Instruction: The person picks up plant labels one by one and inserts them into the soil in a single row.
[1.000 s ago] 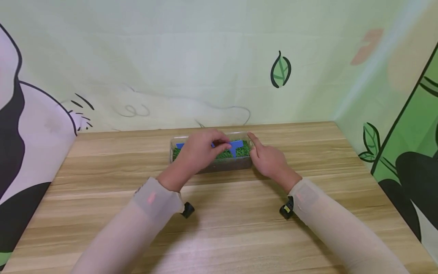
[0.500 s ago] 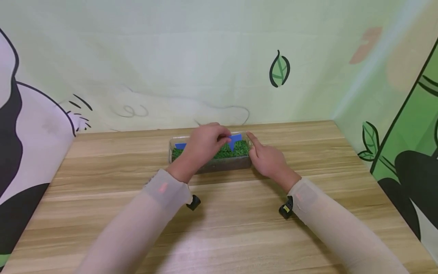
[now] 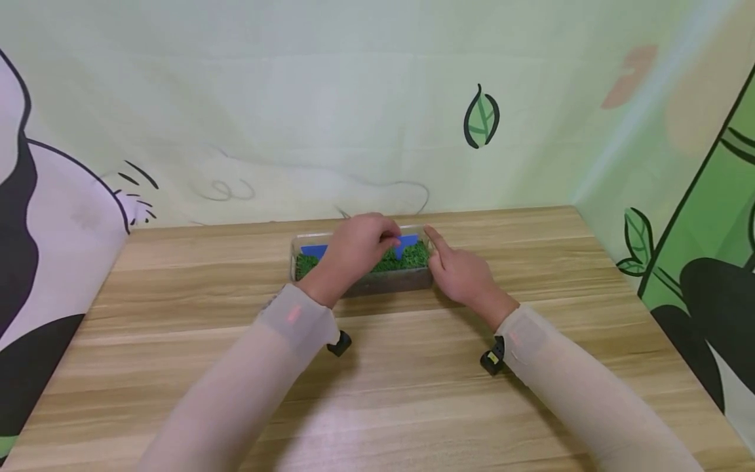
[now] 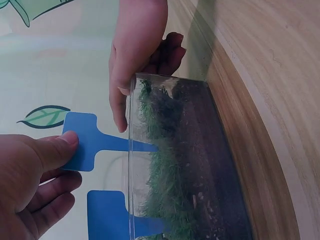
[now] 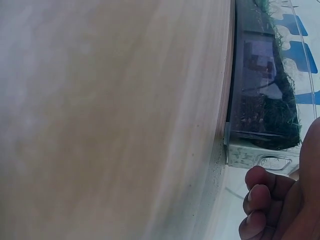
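While right hand (image 3: 463, 275) steadies one box (image 3: 386, 282), left hand (image 3: 354, 252) pinches one of two tags (image 4: 85, 142).

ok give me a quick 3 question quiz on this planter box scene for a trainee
1. True or false: the left hand pinches a blue T-shaped tag whose stem goes into the green moss.
2. Where is the right hand? A) flat on the table, far from the box B) against the right end of the clear box C) lifting a lid
3. Fill in: in the left wrist view, ___ blue tags stand in the box.

Key: 1 true; 2 B; 3 two (the second tag stands free of the left hand).
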`<state>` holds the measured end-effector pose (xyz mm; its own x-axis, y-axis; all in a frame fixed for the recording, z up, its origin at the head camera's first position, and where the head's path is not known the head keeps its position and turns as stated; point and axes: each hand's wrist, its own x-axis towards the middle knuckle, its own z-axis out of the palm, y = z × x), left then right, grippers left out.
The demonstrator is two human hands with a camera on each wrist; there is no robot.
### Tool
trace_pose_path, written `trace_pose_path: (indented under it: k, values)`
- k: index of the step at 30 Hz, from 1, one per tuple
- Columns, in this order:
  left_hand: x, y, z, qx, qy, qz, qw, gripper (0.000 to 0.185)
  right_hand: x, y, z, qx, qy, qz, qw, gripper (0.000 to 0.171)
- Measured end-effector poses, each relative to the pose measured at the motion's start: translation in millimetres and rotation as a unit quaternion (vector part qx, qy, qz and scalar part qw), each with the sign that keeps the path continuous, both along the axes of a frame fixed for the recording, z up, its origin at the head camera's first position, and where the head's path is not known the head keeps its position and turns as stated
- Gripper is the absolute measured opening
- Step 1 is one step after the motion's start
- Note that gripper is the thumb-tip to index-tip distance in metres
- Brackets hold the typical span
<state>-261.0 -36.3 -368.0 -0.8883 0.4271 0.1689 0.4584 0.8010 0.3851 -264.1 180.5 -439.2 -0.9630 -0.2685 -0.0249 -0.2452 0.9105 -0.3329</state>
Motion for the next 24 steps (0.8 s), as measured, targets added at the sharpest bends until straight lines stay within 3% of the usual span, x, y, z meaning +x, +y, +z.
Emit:
trace_pose_path:
  k: [24]
  values:
    - [-16.0, 11.7, -12.6, -0.080, 0.039, 0.016, 0.9959, 0.014, -0.6, 1.7, -2.1, -0.012, 0.004, -0.001, 1.000, 0.059]
